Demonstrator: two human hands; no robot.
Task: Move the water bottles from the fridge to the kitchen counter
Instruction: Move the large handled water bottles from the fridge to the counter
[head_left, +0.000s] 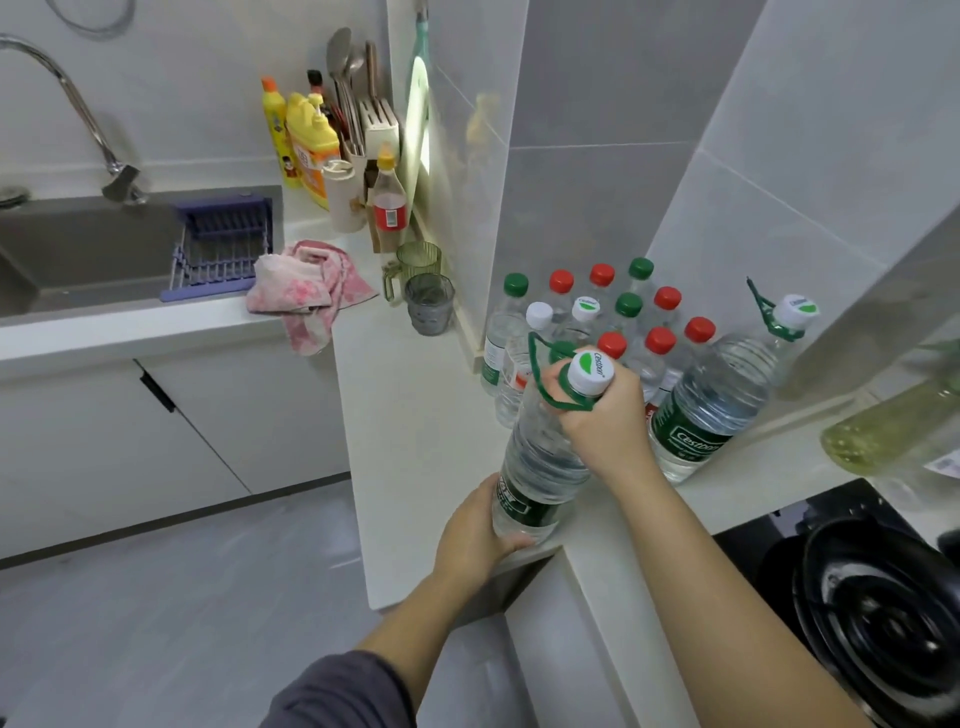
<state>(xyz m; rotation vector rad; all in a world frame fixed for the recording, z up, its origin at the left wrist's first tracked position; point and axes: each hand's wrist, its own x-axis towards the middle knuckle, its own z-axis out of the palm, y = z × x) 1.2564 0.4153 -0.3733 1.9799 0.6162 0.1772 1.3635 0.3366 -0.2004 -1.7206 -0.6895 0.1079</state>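
Left hand, lower centre: fingers curled under the base of the big water bottle, cupping it. Right hand, centre: closed round the bottle's neck, just below the white cap. Bottle is tilted, base at the front edge of the counter. Approx. a dozen small bottles stand grouped behind it, w/ a second big bottle at centre right. Black pan at lower right; sink at upper left.
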